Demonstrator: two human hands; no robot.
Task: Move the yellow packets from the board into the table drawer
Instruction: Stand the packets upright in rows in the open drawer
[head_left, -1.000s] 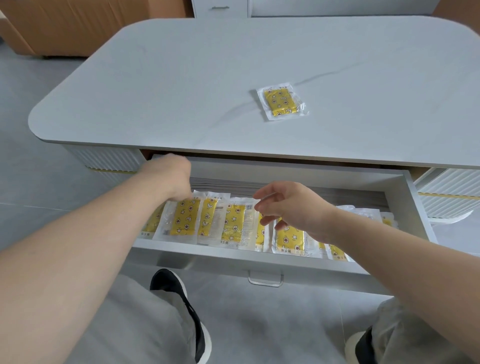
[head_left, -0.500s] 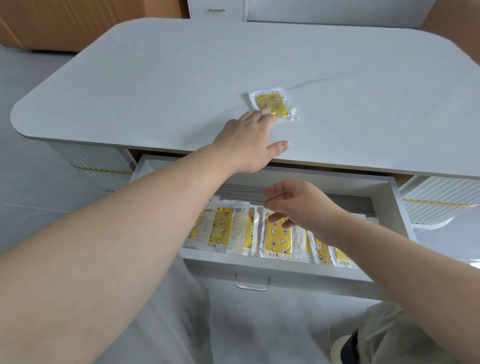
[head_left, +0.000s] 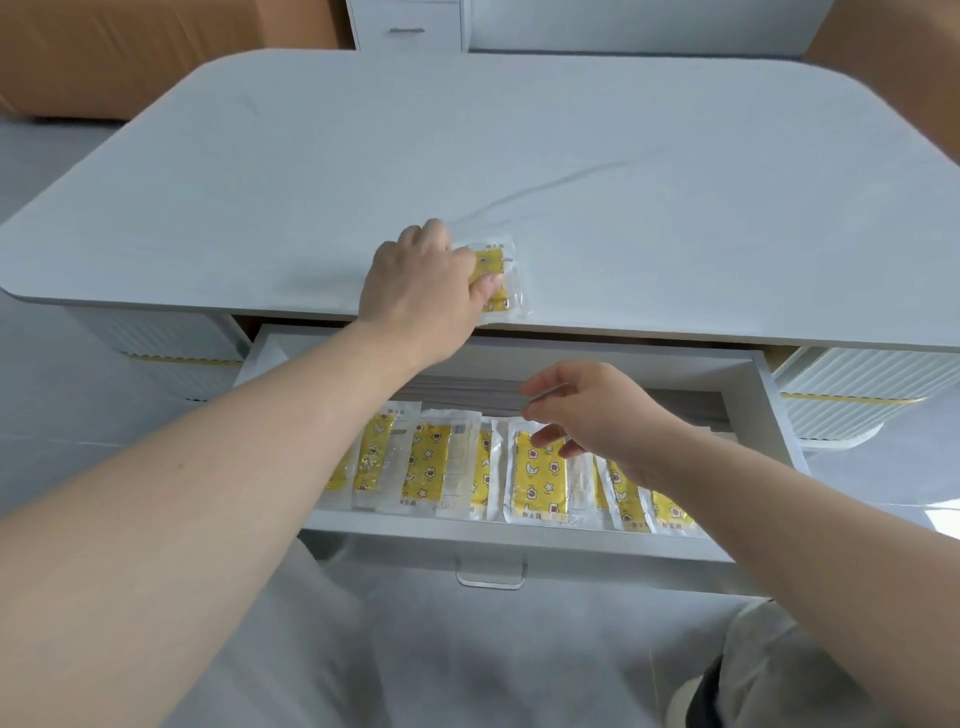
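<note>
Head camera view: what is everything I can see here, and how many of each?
table: one, pale grey, fills the upper view.
drawer: one, white, pulled open beneath the table's front edge.
tabletop packet: one, yellow in clear wrap, near the table's front edge.
drawer packets: roughly eight showing, yellow, overlapping in a row in the drawer; the arms hide some.
cabinet: one, white, behind the table.
left hand: one, gripping the tabletop packet.
right hand: one, loosely curled, empty, above the drawer packets.
</note>
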